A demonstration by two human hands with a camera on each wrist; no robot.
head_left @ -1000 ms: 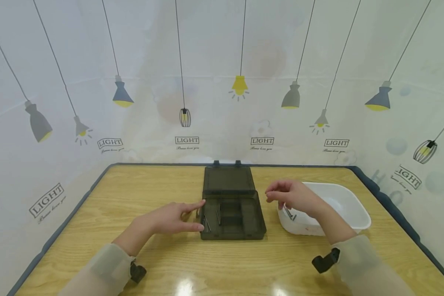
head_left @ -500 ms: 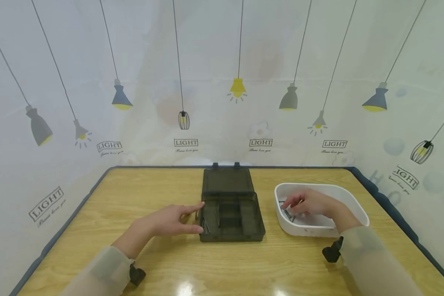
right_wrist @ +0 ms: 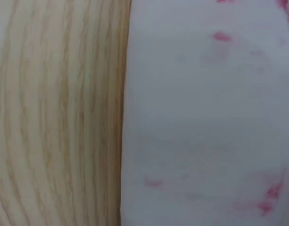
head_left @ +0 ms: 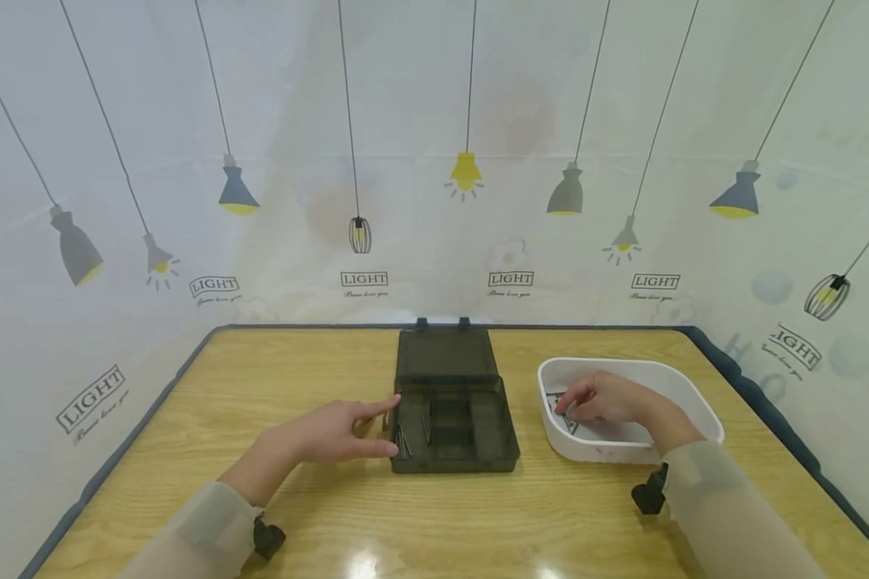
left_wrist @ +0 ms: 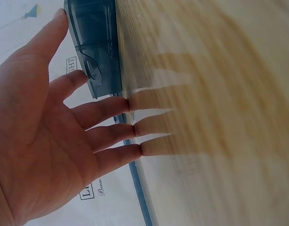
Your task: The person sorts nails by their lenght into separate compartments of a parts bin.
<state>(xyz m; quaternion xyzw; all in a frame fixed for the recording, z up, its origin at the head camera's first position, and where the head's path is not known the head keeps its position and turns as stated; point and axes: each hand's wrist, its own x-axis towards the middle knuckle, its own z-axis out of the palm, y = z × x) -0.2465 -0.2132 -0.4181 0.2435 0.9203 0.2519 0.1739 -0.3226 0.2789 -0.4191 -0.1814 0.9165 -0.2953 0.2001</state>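
Touching dark box (head_left: 452, 435) with left hand (head_left: 326, 433), fingers (left_wrist: 104, 112) straight, with right hand (head_left: 607, 398) at metal pieces (head_left: 570, 425) in white tub (head_left: 601, 451), grasp unclear

Table (head_left: 297, 515), left to right

My left hand (head_left: 333, 432): against left side of case (head_left: 487, 418). Case: mid-table, lid (head_left: 445, 351) behind, fasteners (head_left: 403, 442) in its left part. Tub (head_left: 601, 452): right of case. My right hand (head_left: 608, 398): in tub, at more fasteners (head_left: 572, 424).
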